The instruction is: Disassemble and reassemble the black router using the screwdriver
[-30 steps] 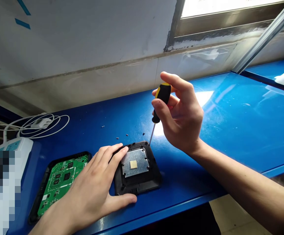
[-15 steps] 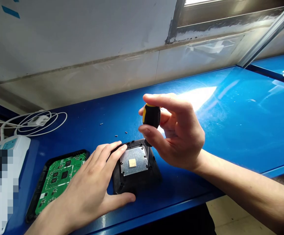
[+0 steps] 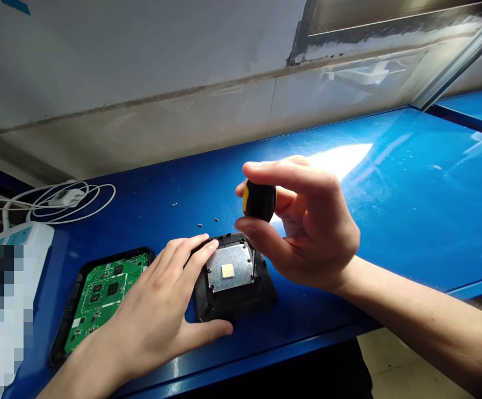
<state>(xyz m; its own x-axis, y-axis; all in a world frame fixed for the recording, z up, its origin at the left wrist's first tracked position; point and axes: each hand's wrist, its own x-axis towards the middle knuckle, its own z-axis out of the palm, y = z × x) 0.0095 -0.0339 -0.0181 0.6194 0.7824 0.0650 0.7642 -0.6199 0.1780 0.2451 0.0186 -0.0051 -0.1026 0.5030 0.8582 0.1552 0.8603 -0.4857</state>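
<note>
Between the thumb and fingers of my right hand (image 3: 307, 221) is a black and yellow screwdriver (image 3: 260, 200), held upright. Its thin shaft runs down to the right edge of a silver metal plate (image 3: 230, 255), where the tip meets a screw spot. This plate, with a small beige pad (image 3: 227, 271) on it, lies in a black plastic cover (image 3: 241, 307). My left hand (image 3: 161, 299) rests on the cover's left side, fingers stretched and thumb apart. Partly behind that hand is a green circuit board (image 3: 110, 293) in a black housing (image 3: 60, 332).
Several small screws (image 3: 199, 225) lie on the blue table (image 3: 390, 221) beyond the cover. A coiled white cable (image 3: 99, 208) with a plug is at the left, by a white device (image 3: 41, 241). A wall (image 3: 161, 133) borders the table's back.
The view has shifted slightly, moving the scene a little. In my right hand the screwdriver handle has turned, showing less yellow. My left hand stays on the cover.
</note>
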